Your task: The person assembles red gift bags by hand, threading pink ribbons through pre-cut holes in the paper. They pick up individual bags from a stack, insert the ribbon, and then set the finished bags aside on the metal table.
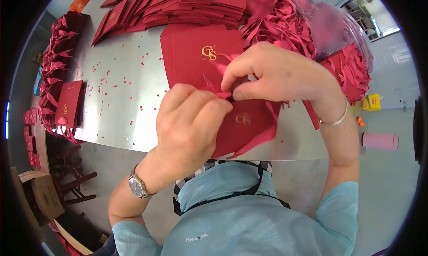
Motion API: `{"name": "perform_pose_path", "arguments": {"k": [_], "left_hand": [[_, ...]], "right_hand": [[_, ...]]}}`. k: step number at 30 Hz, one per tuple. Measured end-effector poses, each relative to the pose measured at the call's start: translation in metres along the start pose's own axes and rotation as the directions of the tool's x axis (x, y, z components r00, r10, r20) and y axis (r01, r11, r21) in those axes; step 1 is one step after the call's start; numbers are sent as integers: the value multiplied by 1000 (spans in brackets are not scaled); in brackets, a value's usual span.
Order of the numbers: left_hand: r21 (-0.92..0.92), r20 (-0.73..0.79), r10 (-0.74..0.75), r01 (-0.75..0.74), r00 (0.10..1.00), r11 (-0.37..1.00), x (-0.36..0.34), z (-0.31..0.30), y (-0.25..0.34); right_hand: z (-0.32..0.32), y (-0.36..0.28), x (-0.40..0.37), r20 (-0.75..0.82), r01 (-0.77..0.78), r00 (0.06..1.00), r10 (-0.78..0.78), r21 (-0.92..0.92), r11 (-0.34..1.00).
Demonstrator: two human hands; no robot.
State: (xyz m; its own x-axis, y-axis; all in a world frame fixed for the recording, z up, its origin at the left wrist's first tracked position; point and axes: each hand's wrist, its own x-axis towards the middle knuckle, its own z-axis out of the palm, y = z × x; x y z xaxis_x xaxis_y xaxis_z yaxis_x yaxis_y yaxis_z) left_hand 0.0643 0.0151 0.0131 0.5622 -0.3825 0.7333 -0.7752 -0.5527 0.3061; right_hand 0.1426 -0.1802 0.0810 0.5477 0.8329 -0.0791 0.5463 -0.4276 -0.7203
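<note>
A dark red paper bag (pixel 247 133) with a gold logo lies at the table's front edge, under my hands. A red ribbon (pixel 256 147) runs along its side, and its upper part goes up between my fingers. My left hand (pixel 189 120), watch on the wrist, is closed with its fingertips pinched on the ribbon. From the right, my right hand (pixel 269 75) meets it, thumb and forefinger pinching the same ribbon. The exact crossing of the ribbon is hidden by my fingers. Just beyond lies a stack of flat red bags (pixel 187 55).
More red bags (pixel 191 8) are heaped at the back, beside a big bundle of ribbons (pixel 285 24) in clear plastic. Ribboned bags (pixel 55 71) stand in a row at left. Small red dots litter the metal table (pixel 118 118). A pink bottle (pixel 380 141) is at right.
</note>
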Motion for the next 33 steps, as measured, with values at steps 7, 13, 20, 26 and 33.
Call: {"name": "perform_pose_path", "arguments": {"k": [7, 13, 20, 26, 33], "left_hand": [[-311, 170, 131, -73, 977, 948, 14, -16, 17], [-340, 388, -170, 312, 906, 887, 17, -10, -1], [-392, 481, 54, 160, 875, 906, 38, -10, -24], [-318, 462, -321, 492, 827, 811, 19, 4, -39], [-533, 450, -478, 657, 754, 534, -5, 22, -61]], "right_hand": [[12, 6, 8, 86, -42, 993, 85, -411, 910], [15, 23, 10, 25, -59, 997, 72, -346, 936], [8, 56, 20, 172, -135, 972, 159, -140, 981], [-4, 40, 9, -454, -111, 871, 189, 194, 975], [76, 16, -91, -220, 155, 937, -270, -433, 888]]}}
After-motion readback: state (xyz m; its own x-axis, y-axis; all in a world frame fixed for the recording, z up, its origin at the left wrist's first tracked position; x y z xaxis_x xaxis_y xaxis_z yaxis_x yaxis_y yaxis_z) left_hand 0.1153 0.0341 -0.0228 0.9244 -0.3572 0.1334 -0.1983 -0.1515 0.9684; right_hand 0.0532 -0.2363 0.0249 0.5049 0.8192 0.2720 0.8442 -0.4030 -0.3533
